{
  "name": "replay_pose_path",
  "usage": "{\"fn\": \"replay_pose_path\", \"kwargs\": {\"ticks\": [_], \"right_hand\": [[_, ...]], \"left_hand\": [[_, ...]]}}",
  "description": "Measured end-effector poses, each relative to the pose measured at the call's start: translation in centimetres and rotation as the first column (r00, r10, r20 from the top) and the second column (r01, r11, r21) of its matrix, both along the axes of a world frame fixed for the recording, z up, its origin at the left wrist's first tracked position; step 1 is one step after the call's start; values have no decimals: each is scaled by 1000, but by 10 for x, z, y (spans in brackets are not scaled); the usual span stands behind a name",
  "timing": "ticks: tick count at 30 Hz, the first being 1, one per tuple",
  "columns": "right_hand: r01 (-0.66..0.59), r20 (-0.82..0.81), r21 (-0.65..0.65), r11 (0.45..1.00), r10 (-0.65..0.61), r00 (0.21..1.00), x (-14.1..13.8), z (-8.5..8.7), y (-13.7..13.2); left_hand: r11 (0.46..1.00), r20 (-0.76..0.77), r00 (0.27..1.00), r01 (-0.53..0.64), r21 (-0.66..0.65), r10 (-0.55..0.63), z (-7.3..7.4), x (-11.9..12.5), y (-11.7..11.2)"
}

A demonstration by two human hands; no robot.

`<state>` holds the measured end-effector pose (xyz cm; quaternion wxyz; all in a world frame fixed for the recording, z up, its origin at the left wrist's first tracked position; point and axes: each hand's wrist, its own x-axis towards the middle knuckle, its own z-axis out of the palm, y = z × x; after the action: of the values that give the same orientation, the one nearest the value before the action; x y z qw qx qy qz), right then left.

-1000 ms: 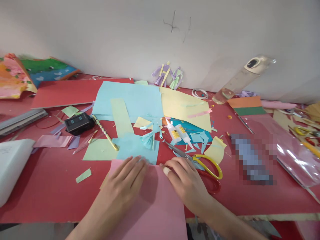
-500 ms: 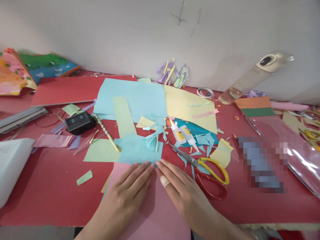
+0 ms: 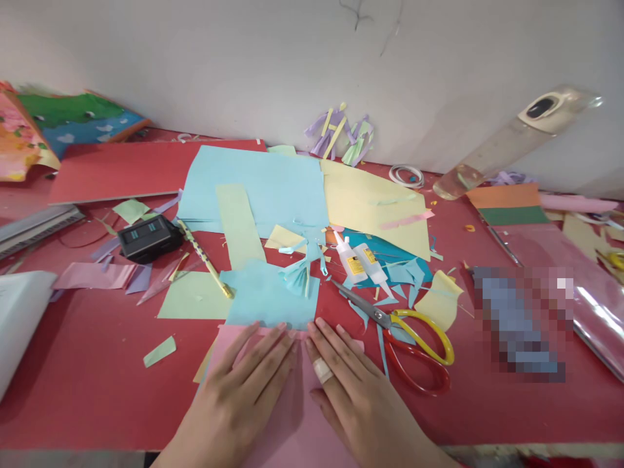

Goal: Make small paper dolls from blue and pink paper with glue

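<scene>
The left hand [image 3: 238, 393] and right hand [image 3: 355, 393] lie palms down, side by side, fingers stretched and slightly spread, gripping nothing; a pale wrap circles one finger of the right. Both press on a pink sheet [image 3: 292, 419], plain and matte, directly beneath them. Its far edge runs under the fingertips, and its near end passes out of view at six o'clock. Slivers of yellow and blue paper show from under its left side.

Just past the fingertips, at twelve o'clock, a light-blue piece [image 3: 253, 305] meets that far edge, with a small blue paper figure [image 3: 296, 278] lying on it. Scissors [image 3: 380, 317] crowd the right hand at two o'clock, their red and yellow handles angled toward it. At one o'clock two glue bottles [image 3: 358, 265] lie among blue scraps. A patterned pencil [image 3: 205, 259] rests at eleven, a black device [image 3: 151, 238] at ten, and a white object [image 3: 22, 325] at nine, cut off by the frame. Farther off, a tilted clear bottle [image 3: 497, 153] stands between one and two, and at three something is pixelated beyond recognition.
</scene>
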<state>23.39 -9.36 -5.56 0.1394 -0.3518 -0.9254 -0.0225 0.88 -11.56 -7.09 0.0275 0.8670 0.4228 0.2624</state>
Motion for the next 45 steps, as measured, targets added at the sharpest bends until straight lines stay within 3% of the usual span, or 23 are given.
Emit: {"fn": "replay_pose_path", "kwargs": {"ticks": [14,18,22,27,34,40,45], "right_hand": [[-79,36,1,997,79,996,0,3,-3],[-97,49,6,995,96,994,0,3,-4],[-77,34,17,997,76,997,-1,1,-5],[-27,-5,36,999,28,1000,-2,-1,-4],[-2,58,0,1000,2,998,2,-2,-5],[3,63,58,998,-6,998,1,0,-12],[23,47,-19,1000,-22,999,0,0,-11]], "left_hand": [[1000,35,999,-3,-21,4,-3,0,-3],[999,-62,998,25,25,-24,5,1,3],[995,-133,988,82,61,-73,12,-1,7],[996,-126,990,76,53,-69,10,-1,6],[997,-127,990,58,45,-52,9,1,6],[996,-135,988,84,37,-78,9,1,7],[998,-106,993,49,46,-44,10,2,8]]}}
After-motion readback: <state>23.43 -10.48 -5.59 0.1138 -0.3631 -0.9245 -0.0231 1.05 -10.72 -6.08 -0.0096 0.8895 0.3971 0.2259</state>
